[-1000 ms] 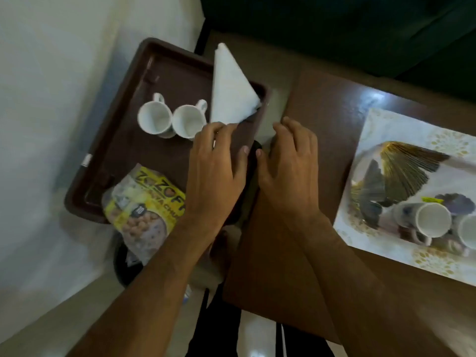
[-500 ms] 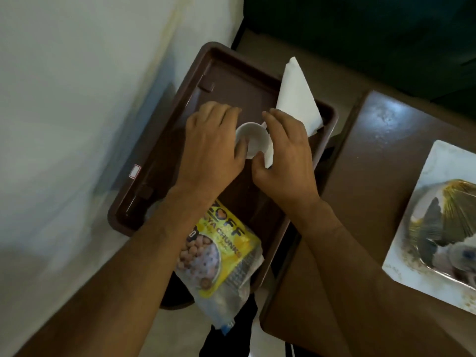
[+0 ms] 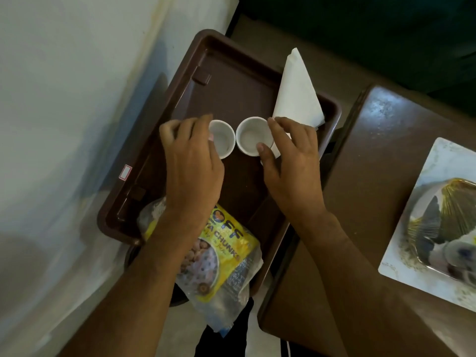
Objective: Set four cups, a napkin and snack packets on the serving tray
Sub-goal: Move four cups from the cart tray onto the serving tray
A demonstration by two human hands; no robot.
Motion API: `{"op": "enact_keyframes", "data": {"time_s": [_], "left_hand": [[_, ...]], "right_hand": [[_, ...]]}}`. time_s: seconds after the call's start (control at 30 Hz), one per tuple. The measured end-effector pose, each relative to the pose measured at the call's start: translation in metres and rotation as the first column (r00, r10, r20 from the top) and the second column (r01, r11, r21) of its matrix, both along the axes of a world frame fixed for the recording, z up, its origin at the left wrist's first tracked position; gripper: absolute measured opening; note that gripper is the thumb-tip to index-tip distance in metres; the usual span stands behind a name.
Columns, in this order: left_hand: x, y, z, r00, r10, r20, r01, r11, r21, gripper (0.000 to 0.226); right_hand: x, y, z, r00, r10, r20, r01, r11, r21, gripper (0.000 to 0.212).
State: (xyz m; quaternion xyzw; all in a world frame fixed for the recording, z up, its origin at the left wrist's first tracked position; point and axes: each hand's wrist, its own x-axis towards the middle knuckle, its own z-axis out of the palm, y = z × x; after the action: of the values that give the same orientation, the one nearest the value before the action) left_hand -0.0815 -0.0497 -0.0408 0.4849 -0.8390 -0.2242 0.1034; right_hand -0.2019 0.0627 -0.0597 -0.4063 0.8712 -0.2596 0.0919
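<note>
My left hand (image 3: 192,163) fingers curled round left cup (image 3: 222,138), my right hand (image 3: 289,161) pinching right cup (image 3: 251,136) rim, both upright on brown tray (image 3: 231,81), napkin (image 3: 296,91) beside, snack packet (image 3: 221,256) at near edge.

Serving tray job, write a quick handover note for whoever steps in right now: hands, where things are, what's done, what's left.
Left hand grips the left white cup; right hand pinches the right white cup. Both cups stand upright, side by side, on the brown serving tray.
Done: two cups, the folded white napkin at the tray's far right corner, and one yellow snack packet overhanging the near edge.
Left: two more cups and any remaining packets; neither shows here.
</note>
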Motion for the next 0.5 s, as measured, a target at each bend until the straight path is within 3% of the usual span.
{"op": "enact_keyframes", "data": {"time_s": [0.27, 0.4, 0.5], "left_hand": [[0.022, 0.022, 0.001, 0.975, 0.214, -0.057, -0.206, 0.972, 0.114, 0.033], [0.030, 0.029, 0.003, 0.914, 0.360, -0.189, -0.306, 0.915, 0.262, 0.024], [0.034, 0.039, 0.001, 0.875, 0.438, -0.204, -0.360, 0.873, 0.330, 0.016]], "right_hand": [[0.016, 0.008, -0.007, 0.980, -0.188, 0.069, 0.194, 0.976, -0.098, 0.028], [0.023, 0.010, -0.008, 0.958, -0.251, 0.140, 0.267, 0.957, -0.115, 0.019], [0.030, 0.009, -0.005, 0.937, -0.279, 0.211, 0.309, 0.943, -0.125, 0.017]]}}
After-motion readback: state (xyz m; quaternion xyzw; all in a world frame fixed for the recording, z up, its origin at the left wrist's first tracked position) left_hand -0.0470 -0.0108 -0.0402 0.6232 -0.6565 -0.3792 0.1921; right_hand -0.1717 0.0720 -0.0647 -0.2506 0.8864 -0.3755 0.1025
